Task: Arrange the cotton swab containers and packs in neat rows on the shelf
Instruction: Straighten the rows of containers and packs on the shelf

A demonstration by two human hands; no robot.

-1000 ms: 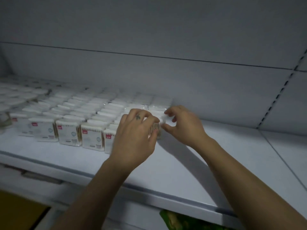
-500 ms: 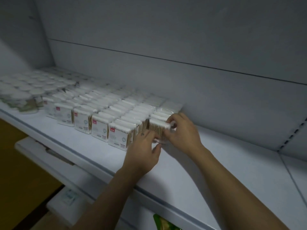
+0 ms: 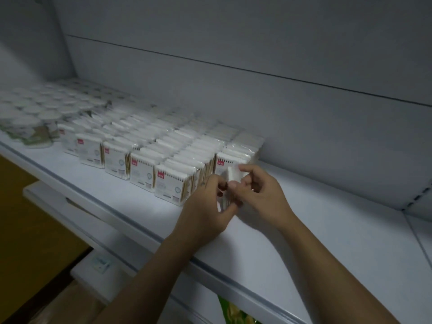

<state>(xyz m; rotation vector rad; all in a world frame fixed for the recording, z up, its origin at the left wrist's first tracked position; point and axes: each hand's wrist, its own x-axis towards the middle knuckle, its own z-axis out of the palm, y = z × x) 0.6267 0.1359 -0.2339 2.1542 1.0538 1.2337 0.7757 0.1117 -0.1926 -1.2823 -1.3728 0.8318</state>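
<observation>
The packs (image 3: 166,183) in mid-frame are coloured white, each marked with a small red square at its top corner, with tan sticks shown along the side. The round containers (image 3: 32,128) at left are capped white and patterned green. The shelf (image 3: 327,230) is pale grey-white.

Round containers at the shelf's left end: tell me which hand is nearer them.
Left. The left hand sits well right of the round containers; the right hand is even farther right, just beyond it. Both grip one pack.

Bare forearms (image 3: 145,272), small dark mark (image 3: 203,183) atop the left grip (image 3: 205,206)
</observation>
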